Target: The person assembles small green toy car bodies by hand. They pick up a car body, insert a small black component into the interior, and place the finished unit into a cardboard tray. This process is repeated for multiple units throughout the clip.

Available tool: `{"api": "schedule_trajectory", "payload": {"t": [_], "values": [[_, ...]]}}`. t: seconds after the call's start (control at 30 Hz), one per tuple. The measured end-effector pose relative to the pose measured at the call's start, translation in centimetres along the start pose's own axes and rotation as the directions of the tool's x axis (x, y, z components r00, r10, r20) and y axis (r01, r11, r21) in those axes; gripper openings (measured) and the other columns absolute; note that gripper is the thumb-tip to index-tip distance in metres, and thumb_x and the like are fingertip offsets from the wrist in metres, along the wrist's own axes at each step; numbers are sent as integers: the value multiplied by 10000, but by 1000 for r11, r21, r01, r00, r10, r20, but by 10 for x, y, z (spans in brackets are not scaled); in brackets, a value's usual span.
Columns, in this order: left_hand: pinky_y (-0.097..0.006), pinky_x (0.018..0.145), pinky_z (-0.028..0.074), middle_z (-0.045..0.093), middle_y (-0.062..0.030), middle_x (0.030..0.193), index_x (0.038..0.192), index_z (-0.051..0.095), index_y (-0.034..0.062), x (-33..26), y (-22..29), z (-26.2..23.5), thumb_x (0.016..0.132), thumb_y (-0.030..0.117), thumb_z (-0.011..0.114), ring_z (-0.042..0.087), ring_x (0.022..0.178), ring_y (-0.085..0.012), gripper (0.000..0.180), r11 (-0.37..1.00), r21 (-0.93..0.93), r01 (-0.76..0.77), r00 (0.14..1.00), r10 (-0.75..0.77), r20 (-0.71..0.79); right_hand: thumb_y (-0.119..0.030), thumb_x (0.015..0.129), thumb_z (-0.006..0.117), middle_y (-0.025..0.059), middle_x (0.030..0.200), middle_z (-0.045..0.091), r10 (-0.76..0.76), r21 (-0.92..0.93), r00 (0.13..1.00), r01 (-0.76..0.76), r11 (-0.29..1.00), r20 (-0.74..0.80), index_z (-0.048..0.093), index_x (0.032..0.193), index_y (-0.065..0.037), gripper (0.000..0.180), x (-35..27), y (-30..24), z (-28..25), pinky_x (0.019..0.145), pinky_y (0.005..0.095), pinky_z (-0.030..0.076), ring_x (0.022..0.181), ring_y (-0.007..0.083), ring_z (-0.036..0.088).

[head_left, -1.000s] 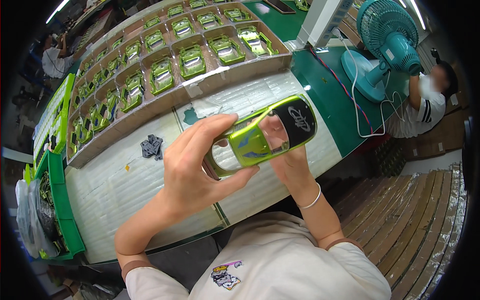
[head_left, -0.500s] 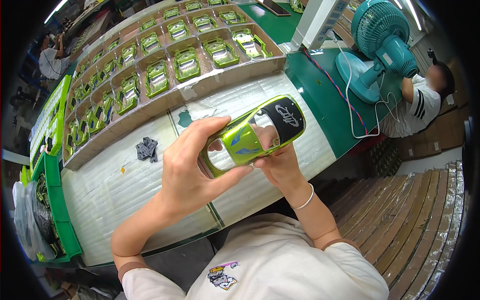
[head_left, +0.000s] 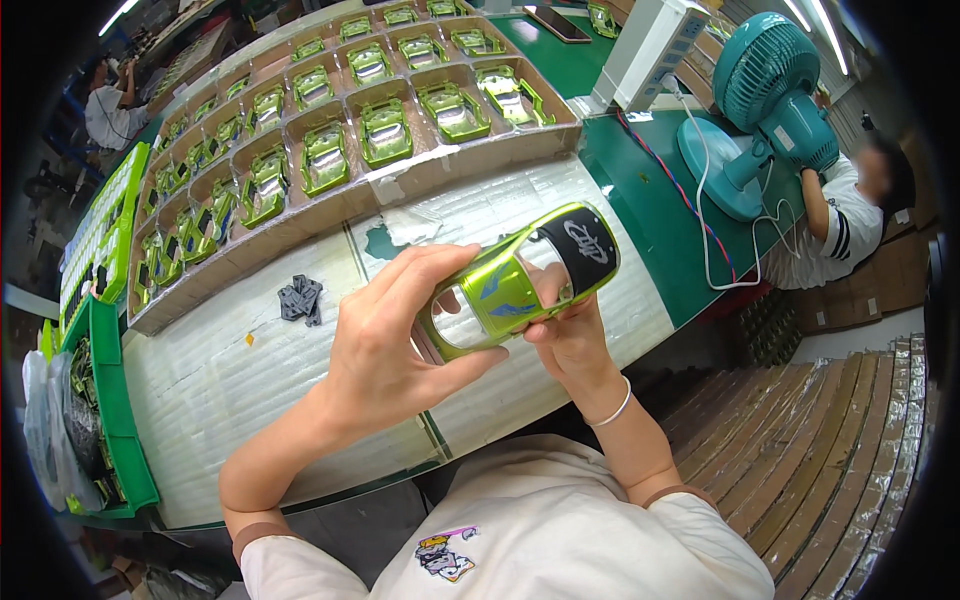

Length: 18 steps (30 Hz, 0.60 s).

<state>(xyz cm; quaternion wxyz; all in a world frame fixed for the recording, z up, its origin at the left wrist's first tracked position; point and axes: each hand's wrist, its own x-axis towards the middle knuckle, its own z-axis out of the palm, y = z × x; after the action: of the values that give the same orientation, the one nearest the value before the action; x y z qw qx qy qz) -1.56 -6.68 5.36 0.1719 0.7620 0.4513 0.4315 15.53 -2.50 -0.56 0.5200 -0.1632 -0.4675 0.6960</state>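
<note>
A green toy car body shell (head_left: pixel 505 290) with a black hood and blue marks on its roof is held up over the white foam-covered bench, its window openings showing through. My left hand (head_left: pixel 385 325) grips the rear end, fingers along the far side and thumb along the near side. Under the near side by the hood, my right hand (head_left: pixel 572 345) pinches the shell; some of its fingers are hidden behind it. Left of my left hand lies a small pile of dark grey plastic parts (head_left: pixel 300 300) on the foam.
A divided cardboard tray (head_left: pixel 400 180) of similar green shells spans the far side of the bench. At left stands a green bin (head_left: pixel 118 420) with bagged parts. A teal fan (head_left: pixel 765 70), a white socket post (head_left: pixel 655 50) and cables stand at right, near another person (head_left: pixel 850 215).
The shell and both hands have shifted slightly right and down in the picture, along with the surrounding scene. The grip looks the same.
</note>
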Motion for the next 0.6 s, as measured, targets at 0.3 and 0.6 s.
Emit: {"api": "schedule_trajectory", "payload": {"t": [0.3,0.6], "values": [[-279,573,479,564,-130,978,1076,514,-2,-2,3,1,549,119,763,569,681,-200,595,995,49,-82,996,84,-30,-101,569,802,53,853,619,14,-12,1000,-14,1000,-7,562,726,-88,287,-10,5,-4,1011,369,279,922,149,541],[-253,589,471,552,-112,937,1074,508,-9,4,-1,-1,581,118,775,555,684,-153,574,1000,-5,-26,992,25,-123,-282,693,741,90,1244,447,184,286,976,-210,935,113,384,1241,-38,698,1,-1,-4,1012,377,270,1191,204,387]]}}
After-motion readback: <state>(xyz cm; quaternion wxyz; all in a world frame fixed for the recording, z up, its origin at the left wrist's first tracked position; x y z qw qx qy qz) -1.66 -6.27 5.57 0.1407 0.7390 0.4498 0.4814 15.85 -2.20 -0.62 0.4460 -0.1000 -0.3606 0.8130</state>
